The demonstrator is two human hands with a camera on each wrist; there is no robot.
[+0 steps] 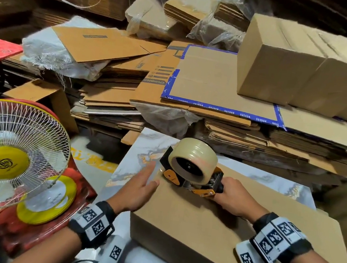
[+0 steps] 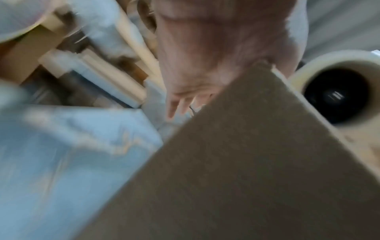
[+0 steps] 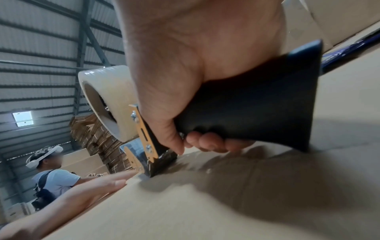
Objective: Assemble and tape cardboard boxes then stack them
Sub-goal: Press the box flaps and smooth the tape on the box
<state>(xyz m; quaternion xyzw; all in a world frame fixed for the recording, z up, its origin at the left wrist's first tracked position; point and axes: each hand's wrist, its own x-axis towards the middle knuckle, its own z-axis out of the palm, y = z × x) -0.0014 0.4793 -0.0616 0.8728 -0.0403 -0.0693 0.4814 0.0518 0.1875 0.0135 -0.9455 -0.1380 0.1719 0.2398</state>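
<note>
A brown cardboard box [image 1: 210,230] lies in front of me on a marble-patterned table [image 1: 144,147]. My right hand [image 1: 233,196] grips the black handle of an orange tape dispenser [image 1: 191,173] with a clear tape roll, its nose pressed on the box top near the far left edge. In the right wrist view the fingers curl under the handle [image 3: 257,104]. My left hand [image 1: 142,184] lies with straight fingers against the box's left edge beside the dispenser nose. The left wrist view is blurred; it shows the box side [image 2: 236,170] and tape roll [image 2: 337,94].
Two assembled boxes [image 1: 307,67] stand at the back right on piles of flattened cardboard [image 1: 206,87]. A white table fan [image 1: 5,154] stands at the left on a red carton. Another person [image 3: 51,177] stands off to the side in the right wrist view.
</note>
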